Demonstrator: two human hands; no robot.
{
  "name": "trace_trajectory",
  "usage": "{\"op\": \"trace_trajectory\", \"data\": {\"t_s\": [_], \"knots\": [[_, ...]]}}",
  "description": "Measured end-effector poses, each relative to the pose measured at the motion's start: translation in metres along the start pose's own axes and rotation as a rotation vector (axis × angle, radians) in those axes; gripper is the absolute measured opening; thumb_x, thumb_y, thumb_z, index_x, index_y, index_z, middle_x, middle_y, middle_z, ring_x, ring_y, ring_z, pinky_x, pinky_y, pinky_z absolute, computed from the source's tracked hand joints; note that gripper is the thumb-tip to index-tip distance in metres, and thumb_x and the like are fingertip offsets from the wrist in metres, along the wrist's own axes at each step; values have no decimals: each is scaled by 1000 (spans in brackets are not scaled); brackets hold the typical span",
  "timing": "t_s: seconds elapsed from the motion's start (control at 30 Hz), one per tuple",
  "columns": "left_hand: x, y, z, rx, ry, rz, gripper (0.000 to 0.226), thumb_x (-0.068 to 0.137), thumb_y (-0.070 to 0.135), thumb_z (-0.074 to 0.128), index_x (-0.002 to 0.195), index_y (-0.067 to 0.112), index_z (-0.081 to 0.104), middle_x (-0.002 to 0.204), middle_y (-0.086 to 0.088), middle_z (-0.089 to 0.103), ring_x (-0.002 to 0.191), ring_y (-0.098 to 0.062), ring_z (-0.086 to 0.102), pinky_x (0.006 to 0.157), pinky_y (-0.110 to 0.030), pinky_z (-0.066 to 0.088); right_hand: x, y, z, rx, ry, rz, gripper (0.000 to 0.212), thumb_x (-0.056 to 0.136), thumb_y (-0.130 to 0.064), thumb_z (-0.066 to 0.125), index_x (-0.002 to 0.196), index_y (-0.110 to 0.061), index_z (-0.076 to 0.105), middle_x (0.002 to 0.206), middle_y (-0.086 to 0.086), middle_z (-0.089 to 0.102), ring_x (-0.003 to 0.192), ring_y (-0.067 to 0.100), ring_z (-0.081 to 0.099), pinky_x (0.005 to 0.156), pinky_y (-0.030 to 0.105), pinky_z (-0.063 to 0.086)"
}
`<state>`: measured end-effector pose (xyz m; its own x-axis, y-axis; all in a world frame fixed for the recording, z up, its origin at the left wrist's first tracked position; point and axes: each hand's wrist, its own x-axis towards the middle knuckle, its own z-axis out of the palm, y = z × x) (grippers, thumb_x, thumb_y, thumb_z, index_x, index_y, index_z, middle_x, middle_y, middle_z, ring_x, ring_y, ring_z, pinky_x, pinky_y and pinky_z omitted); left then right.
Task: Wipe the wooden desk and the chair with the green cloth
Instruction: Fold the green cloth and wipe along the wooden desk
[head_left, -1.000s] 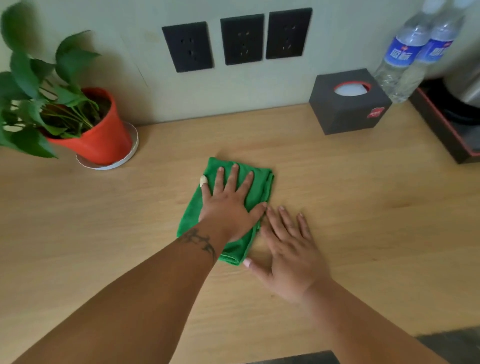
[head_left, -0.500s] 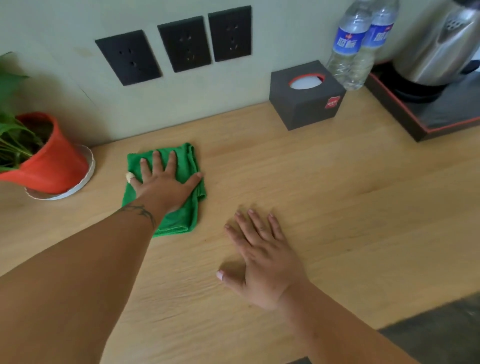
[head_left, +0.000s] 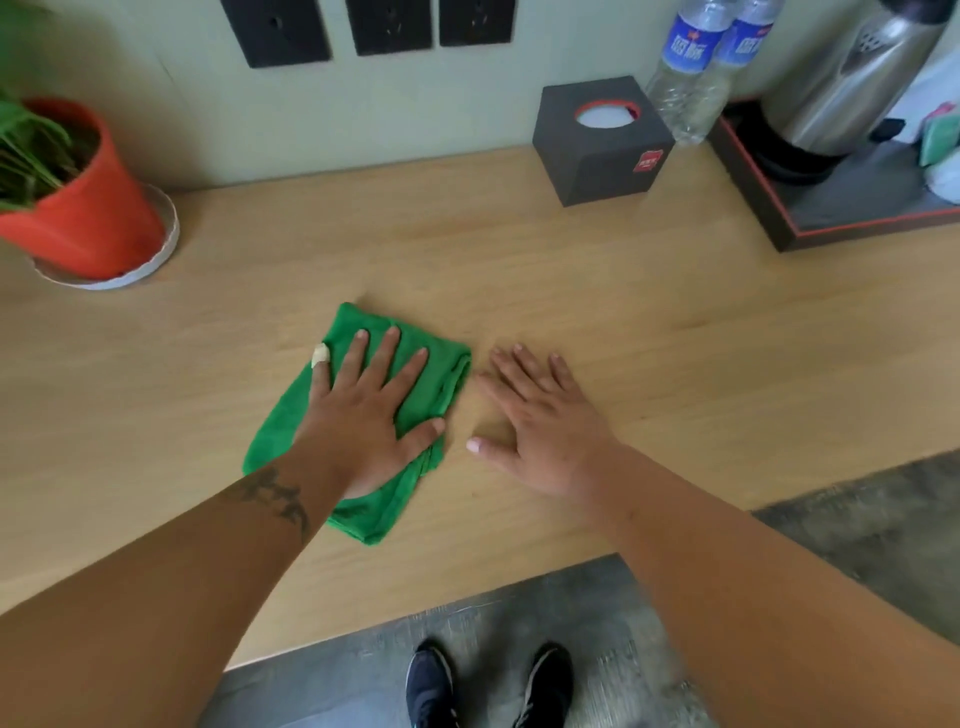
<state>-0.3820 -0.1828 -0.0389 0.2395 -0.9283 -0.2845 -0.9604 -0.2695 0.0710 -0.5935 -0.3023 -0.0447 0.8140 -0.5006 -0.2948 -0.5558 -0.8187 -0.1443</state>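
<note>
The folded green cloth (head_left: 379, 512) lies flat on the light wooden desk (head_left: 675, 338), near the middle. My left hand (head_left: 369, 415) presses down on it, palm flat and fingers spread, with a plaster on the little finger. My right hand (head_left: 540, 421) rests flat on the bare desk just to the right of the cloth, fingers apart, holding nothing. A small gap separates its thumb from the cloth's edge. No chair is in view.
An orange plant pot (head_left: 88, 213) on a white saucer stands at the back left. At the back right are a dark tissue box (head_left: 602, 150), two water bottles (head_left: 691, 67) and a steel kettle (head_left: 841, 78) on a dark tray (head_left: 857, 208). My shoes (head_left: 431, 686) show below the desk's front edge.
My left hand slid the cloth left toward the plant pot, then back right and nearer, beside my right hand. The right hand stayed flat on the desk.
</note>
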Motion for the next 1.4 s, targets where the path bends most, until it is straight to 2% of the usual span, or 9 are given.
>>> {"op": "trace_trajectory", "data": {"t_s": [0.13,0.33,0.47,0.63,0.8,0.93,1.03,1.3,1.4], "knots": [[-53,11,20,27,-9,-4,92,80,90,12,155,42,-9,166,2,-18,152,-28,-22,120,-63,-3,-8,23,-2,1,-16,69,90,91,-81,16,160,-30,-10,169,-1,-20,153,20,-25,124,53,-10],[-60,48,23,17,-89,-229,101,75,92,26,155,32,30,164,-7,23,150,-37,18,111,-68,21,-34,83,-10,47,-49,179,90,91,-82,13,159,-31,-17,167,1,-27,151,23,-31,124,54,-11],[-21,114,14,-97,-35,-448,105,71,95,12,157,35,11,167,-2,2,154,-34,3,117,-64,7,-47,140,-14,40,-63,166,85,92,-80,12,158,-34,-17,167,-1,-27,151,22,-30,124,54,-12],[47,203,1,-104,-2,-421,98,75,90,10,152,38,-22,161,0,-32,150,-32,-26,118,-62,-12,-52,210,-15,-3,-14,162,88,89,-81,14,159,-35,-13,169,-1,-22,154,23,-24,123,51,-12],[87,251,-10,-114,-17,-351,96,76,89,10,152,40,-22,162,-1,-32,148,-32,-31,116,-63,-16,-55,258,-14,-7,57,154,94,84,-87,4,161,-33,9,171,2,-2,157,26,-5,122,52,-7],[94,242,-15,-118,-72,-224,97,76,90,17,150,44,-25,161,4,-34,146,-27,-35,117,-61,-17,-54,258,-8,-16,57,138,89,91,-83,13,159,-27,27,169,7,18,156,30,11,121,57,4],[100,209,-17,-92,-73,-171,101,71,94,21,151,48,-21,164,8,-29,148,-23,-33,118,-59,-16,-54,261,-7,-24,79,125,91,89,-84,11,160,-28,22,170,5,11,157,28,2,123,58,3],[160,197,-37,-165,-11,-540,104,72,93,14,155,38,-16,166,-1,-23,152,-34,-20,117,-66,-9,-55,261,-5,6,88,126,94,87,-87,6,161,-31,18,171,3,5,157,28,0,122,54,-5],[175,229,-40,-133,-43,-338,101,77,89,21,155,37,-16,165,-2,-25,151,-35,-23,116,-66,-13,-54,261,-5,-14,77,121,96,82,-88,0,161,-34,9,170,1,-7,157,27,-8,122,54,-8]]}}
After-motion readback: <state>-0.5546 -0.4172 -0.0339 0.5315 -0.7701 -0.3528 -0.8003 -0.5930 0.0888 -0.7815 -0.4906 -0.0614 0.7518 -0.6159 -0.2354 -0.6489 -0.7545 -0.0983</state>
